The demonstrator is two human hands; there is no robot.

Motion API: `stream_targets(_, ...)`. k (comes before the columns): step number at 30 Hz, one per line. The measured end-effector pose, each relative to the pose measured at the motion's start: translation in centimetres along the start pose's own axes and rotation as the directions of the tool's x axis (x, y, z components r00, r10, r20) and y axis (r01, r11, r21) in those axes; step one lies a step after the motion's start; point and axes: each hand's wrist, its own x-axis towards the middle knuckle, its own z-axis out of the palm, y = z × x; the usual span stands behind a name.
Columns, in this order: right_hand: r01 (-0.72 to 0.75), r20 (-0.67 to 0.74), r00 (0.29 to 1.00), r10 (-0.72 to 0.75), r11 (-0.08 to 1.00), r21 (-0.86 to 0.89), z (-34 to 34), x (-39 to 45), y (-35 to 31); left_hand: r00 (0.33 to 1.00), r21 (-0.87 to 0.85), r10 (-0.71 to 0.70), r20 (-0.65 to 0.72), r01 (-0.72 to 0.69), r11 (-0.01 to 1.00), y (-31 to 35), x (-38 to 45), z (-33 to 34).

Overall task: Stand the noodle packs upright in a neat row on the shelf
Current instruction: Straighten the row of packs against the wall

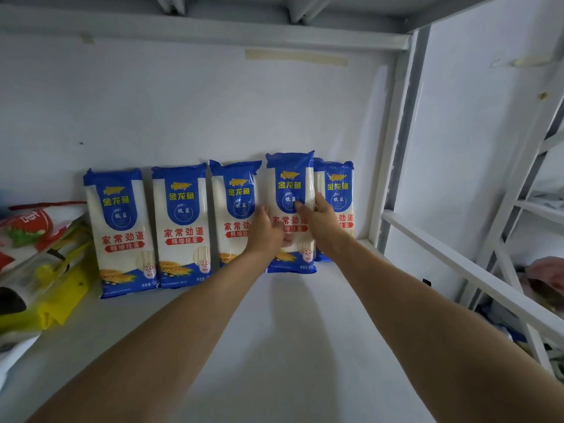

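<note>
Noodle packs, five in all, are standing upright along the back wall [195, 111] of a white shelf [274, 346], blue at top and bottom with white middles. The first pack [120, 233] is standing at the left end, with the second pack [181, 227] just beside it and the third pack [233, 206] next along. The fourth pack [290, 184] is sitting a little forward of the row, overlapping the left edge of the fifth pack [338, 190] behind it, which is nearest the shelf's right post [393, 148].

Both hands are reaching in from below and gripping the fourth pack. The left hand [265, 230] is pressing against its left side, partly covering the third pack's lower right corner. The right hand [320, 221] is clasping its right edge, with the thumb lying across the printed front and the other fingers [319, 199] curling round the side.

At the far left of the shelf, a yellow bag [61, 294] and a red-and-white packet [33, 227] are lying tilted, close to the first pack.
</note>
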Motion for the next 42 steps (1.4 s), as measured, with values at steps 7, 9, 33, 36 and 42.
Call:
stream_targets(7,-0.029,0.055,0.998,0.031,0.999,-0.038,0.6,1.7,1.1,0.994,0.159,0.033,-0.105,-0.016,0.987,-1.6,1.6,1.1)
stream_targets(9,-0.029,-0.002,1.000,0.029,0.991,-0.128,0.9,1.8,1.0,0.992,0.128,0.085,-0.093,-0.072,0.989,-2.1,1.2,1.2)
stream_targets(33,-0.059,-0.202,0.972,-0.120,0.705,-0.707,2.0,-5.1,8.8,0.929,0.683,0.085,-0.361,0.202,0.702,-8.3,-3.2,-2.3)
stream_targets(36,-0.059,-0.199,0.973,-0.118,0.703,-0.709,2.0,-5.0,9.0,0.927,0.682,0.094,-0.364,0.196,0.704,-8.3,-3.1,-2.4)
stream_targets(42,0.027,-0.316,0.909,-0.272,0.794,-0.607,-0.5,-4.9,8.7,0.948,0.657,0.161,-0.273,0.062,0.752,-8.8,-5.2,-3.8)
